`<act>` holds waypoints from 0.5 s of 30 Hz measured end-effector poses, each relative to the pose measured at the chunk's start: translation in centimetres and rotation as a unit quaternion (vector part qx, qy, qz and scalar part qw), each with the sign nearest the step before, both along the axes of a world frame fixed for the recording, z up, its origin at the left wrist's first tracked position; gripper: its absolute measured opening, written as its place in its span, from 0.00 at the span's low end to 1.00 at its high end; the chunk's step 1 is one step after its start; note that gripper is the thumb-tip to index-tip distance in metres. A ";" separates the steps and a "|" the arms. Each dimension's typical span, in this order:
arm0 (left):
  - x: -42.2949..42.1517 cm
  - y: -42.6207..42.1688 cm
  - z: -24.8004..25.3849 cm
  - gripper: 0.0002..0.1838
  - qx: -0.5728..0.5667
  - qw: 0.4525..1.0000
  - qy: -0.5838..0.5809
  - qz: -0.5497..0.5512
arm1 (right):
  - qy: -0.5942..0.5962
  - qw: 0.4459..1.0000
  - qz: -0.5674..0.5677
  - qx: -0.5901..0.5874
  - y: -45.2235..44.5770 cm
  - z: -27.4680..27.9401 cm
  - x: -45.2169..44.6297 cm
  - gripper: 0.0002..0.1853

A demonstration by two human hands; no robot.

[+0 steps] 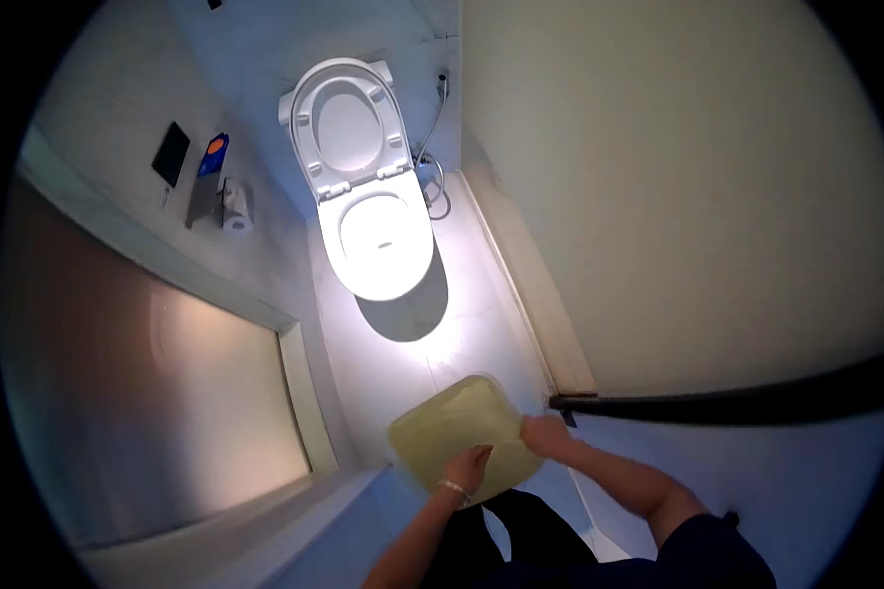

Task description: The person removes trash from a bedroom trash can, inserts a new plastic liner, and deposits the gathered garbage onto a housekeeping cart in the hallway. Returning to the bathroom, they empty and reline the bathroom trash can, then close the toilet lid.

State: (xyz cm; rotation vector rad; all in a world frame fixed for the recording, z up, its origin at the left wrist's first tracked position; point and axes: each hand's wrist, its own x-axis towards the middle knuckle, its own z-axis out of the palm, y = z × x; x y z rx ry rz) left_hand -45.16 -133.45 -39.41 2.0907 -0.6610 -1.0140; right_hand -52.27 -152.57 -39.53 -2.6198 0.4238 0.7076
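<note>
In front of my legs is a pale yellow, rounded-rectangular plastic container (452,412), held at a tilt. My right hand (543,438) is closed around its right edge. Over its near part, my left hand (469,467) has the fingers pressed together; what they pinch, if anything, is too small to make out. A bracelet circles the left wrist. The inside of the container looks smooth, and its depth is hard to judge.
A white toilet (378,240) with its lid raised stands ahead. Beside it hang a spray hose (432,133) and pipe. On the left wall are a toilet roll (237,218), a blue packet (214,154) and a dark panel (171,154). Pale partitions (678,196) close in the right side.
</note>
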 end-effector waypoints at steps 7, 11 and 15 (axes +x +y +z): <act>11.1 8.1 -5.4 0.15 0.145 0.987 -0.065 0.032 | -0.022 0.990 0.106 -0.090 -15.5 -3.9 16.5 0.07; 12.7 13.0 -7.1 0.13 0.143 0.987 -0.051 -0.049 | -0.058 0.977 0.122 -0.167 -22.2 -9.6 27.1 0.05; 15.9 12.1 -7.1 0.15 0.228 0.970 0.067 -0.043 | -0.105 0.969 0.133 -0.182 -28.8 -15.0 37.8 0.06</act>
